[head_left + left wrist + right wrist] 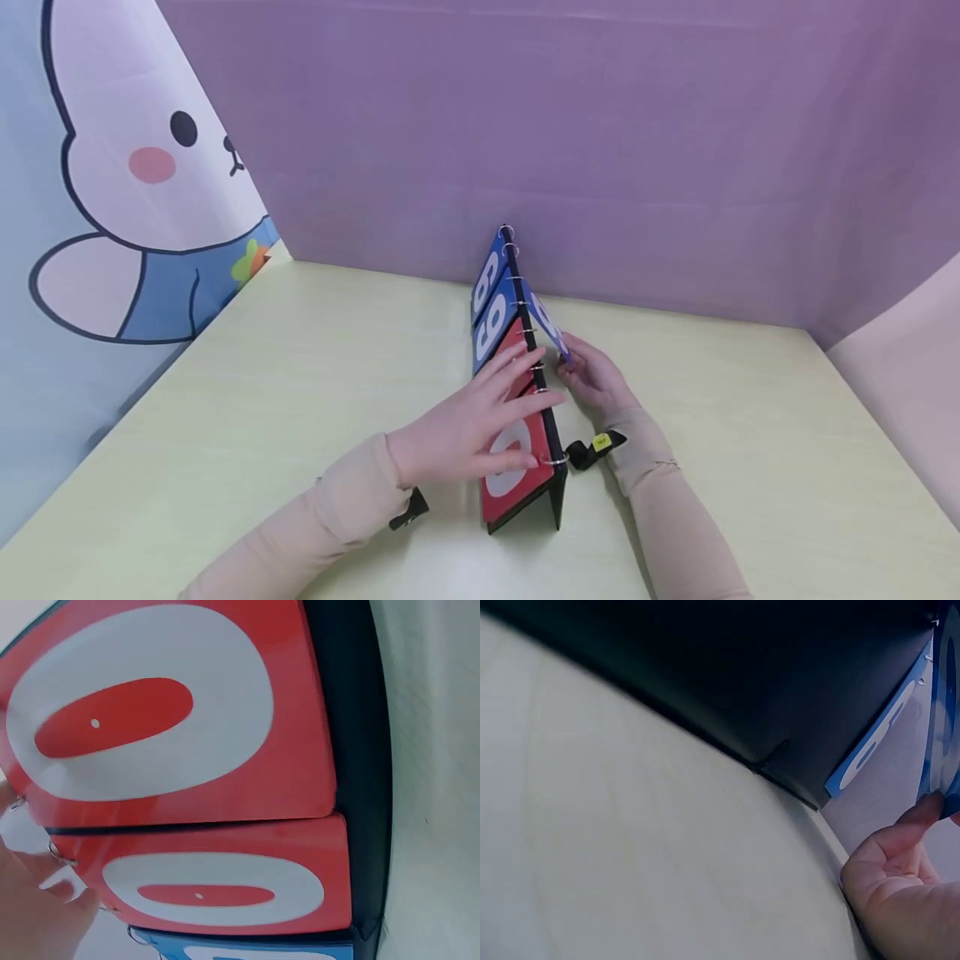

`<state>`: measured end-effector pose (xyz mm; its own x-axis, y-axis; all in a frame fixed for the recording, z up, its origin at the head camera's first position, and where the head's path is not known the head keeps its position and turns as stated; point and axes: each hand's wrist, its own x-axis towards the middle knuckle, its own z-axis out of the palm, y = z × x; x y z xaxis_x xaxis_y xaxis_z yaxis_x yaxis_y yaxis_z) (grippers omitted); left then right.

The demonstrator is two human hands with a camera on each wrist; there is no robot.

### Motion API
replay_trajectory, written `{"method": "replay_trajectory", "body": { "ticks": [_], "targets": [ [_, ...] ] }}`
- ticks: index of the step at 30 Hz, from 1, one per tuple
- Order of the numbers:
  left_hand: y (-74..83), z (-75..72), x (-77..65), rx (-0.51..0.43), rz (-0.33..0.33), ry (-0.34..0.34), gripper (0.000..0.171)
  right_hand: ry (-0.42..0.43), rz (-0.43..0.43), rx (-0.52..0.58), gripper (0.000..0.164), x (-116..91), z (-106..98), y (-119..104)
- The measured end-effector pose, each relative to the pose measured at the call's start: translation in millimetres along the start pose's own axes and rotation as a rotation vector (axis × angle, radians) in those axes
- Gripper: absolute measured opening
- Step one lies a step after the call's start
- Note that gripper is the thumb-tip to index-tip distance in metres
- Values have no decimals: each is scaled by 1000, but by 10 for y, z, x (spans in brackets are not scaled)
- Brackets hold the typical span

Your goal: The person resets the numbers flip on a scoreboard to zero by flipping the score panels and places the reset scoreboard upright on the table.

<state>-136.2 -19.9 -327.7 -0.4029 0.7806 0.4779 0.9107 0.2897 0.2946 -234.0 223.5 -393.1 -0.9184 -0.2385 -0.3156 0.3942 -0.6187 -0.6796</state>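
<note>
Standing like a tent at the middle of the table (360, 358), a black flip scoreboard (526, 321) runs from near to far, with metal rings along its top edge. Its left face carries number cards. The nearest red card (165, 712) reads a white "0", and so does the second red card (214, 895) just beyond it. Farther off come two blue cards (495, 329), each with a white looped digit, 6 or 9; which one cannot be told at this slant.

On the right face, the right hand (595, 377) pinches the lower edge of a lifted blue card (546, 321) between thumb and fingers; its white digit is too foreshortened to read. The left hand (468, 425) spreads its fingers wide over the red cards, fingertips at the ringed edge, gripping nothing.

Both sleeves are beige. Black straps (408, 510) show at the wrists, the right one bearing a yellow label (602, 442) with print too small to read. Purple cloth (562, 125) hangs behind; on the left is a cartoon rabbit (150, 200).
</note>
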Motion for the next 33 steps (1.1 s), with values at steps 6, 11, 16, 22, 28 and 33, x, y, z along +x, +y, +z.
{"method": "replay_trajectory", "body": {
  "ticks": [6,11,16,22,28,33],
  "targets": [
    [-58,-5,2,-9,-5,-8,60,22,-115,109,17,-46,-18,-62],
    [-70,17,12,-13,-12,-8,65,53,-195,154,13,-47,-19,-125],
    [-80,48,6,-10,-21,-10,67,56,-198,165,13,-38,-25,-144],
    [-82,60,-4,-39,-35,-14,68,65,-206,148,11,-63,-28,-178],
    [-101,83,-14,-59,-25,-5,68,45,-200,15,16,-92,-23,-330],
    [-97,88,-26,-71,-41,-14,69,19,-222,-139,16,-123,-2,-494]
  ]
}}
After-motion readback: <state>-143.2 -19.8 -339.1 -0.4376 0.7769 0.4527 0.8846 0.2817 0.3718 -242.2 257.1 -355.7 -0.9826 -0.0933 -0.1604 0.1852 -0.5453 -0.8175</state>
